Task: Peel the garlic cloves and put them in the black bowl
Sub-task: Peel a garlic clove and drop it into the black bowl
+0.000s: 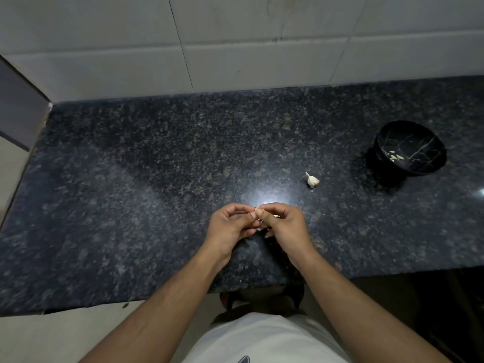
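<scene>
The fingers (237,212) of the left hand (230,229) are curled in and pinched on a garlic clove (258,213), and the fingertips of the right hand (284,225) are curled onto the same clove from the other side, so both hands meet over the front part of the dark speckled counter (131,179), a little above its surface. Only a pale sliver of the clove and a wisp of skin show between the thumbs, so I can't tell how much skin is off. Standing here, I'd say the peeling is mid-way and the main worry is the grip: a small, slick clove held only by fingertips could pop out if the right thumb pulls the skin hard, and it would land on the counter or go over the near edge to the floor, since the hands are close to that edge. Bits of skin seem to lie just under the hands, too small to be sure of, and loose scraps could stick to the clove and ride along with it. Further right, the rest of the garlic bulb (312,180) sits alone on the counter, well apart from the hands. Further right again stands the black bowl (413,142), with a few peeled cloves (395,156) in its bottom. It is a long reach away, so a carried clove could drop on the way, or a careless toss could miss the rim.
</scene>
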